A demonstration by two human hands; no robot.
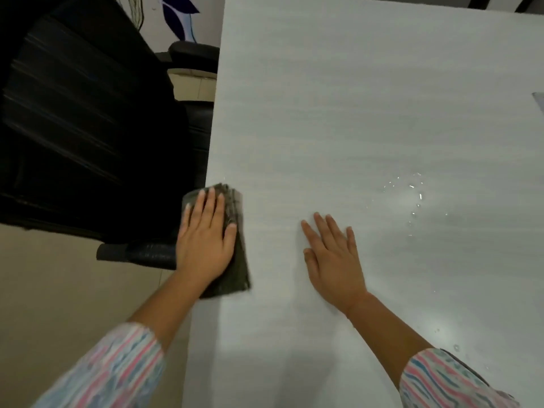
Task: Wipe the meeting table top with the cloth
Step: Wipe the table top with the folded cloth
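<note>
Left hand (206,237) pressed flat on folded cloth (232,245) at table (338,98) edge, lower left of frame. Right hand (332,254) flat, empty. Droplets (412,198) (right of centre) unwiped; most left.

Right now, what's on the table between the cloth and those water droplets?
Only the right hand, lying flat on the table top; the rest of the stretch from the cloth to the droplets is bare, as the head view shows.
</note>
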